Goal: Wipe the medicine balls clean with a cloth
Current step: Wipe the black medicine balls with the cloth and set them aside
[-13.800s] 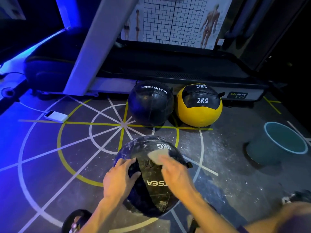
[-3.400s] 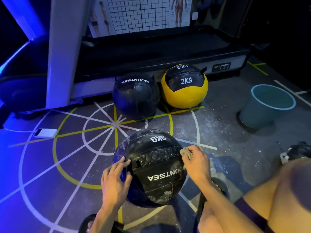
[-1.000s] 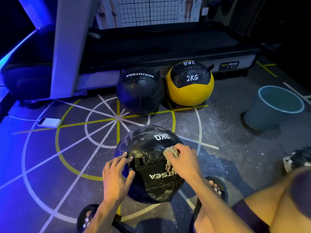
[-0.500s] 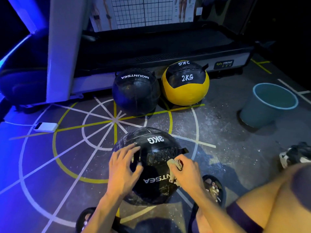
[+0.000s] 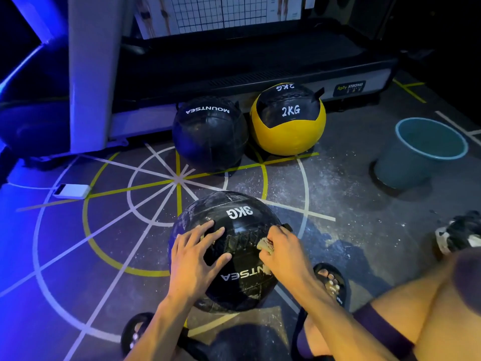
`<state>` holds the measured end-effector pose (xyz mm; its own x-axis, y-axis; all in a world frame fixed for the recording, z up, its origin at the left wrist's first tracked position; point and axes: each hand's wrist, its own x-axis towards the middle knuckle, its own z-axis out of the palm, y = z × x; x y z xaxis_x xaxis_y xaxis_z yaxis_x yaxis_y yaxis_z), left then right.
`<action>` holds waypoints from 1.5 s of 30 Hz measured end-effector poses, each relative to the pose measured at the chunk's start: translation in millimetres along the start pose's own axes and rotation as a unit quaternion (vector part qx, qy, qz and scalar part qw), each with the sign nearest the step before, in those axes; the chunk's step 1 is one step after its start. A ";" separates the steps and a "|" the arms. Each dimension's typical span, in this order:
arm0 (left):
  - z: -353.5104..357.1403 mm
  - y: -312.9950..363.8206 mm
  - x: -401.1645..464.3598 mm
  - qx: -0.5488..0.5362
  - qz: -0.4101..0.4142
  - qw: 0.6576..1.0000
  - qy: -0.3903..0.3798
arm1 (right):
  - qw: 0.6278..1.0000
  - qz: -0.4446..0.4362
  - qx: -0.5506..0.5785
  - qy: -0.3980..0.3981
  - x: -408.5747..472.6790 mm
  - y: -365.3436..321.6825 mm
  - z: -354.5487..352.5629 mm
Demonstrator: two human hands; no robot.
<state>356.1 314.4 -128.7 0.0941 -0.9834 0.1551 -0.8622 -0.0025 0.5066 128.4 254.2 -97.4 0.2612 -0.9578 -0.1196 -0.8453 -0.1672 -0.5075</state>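
Note:
A black 3KG medicine ball sits on the floor right in front of me. My left hand lies flat on its upper left side with fingers spread. My right hand grips a small pale cloth and presses it against the ball's right side near the stitched seam. Behind it a second black medicine ball and a yellow and black 2KG medicine ball rest side by side against a treadmill base.
A teal bucket stands at the right. A white power bank lies on the floor at the left. The treadmill with its white upright fills the back. My sandalled feet and right knee are at the bottom.
My right hand with the cloth has slid from the ball's front panel to its right side. My left hand has moved up onto the ball's top left, fingers spread.

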 end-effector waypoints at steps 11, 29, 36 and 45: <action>4.7 2.8 3.9 -0.010 0.002 1.000 0.001 | 0.982 0.104 0.122 0.094 0.4 9.9 13.4; 5.5 2.0 1.7 -0.028 -0.002 1.000 0.006 | 0.995 0.030 0.085 0.032 3.4 2.5 8.4; 5.6 2.7 2.9 -0.037 -0.005 0.999 0.007 | 0.994 0.033 0.097 0.033 6.6 1.4 9.4; 5.9 0.6 4.1 -0.036 -0.011 0.999 0.004 | 0.986 0.117 0.064 0.100 9.4 35.8 -8.9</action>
<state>353.0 309.3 -132.8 0.1170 -0.9816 0.1509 -0.8214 -0.0102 0.5702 96.4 237.1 -109.0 -0.0409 -0.9958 -0.0821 -0.8029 0.0816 -0.5905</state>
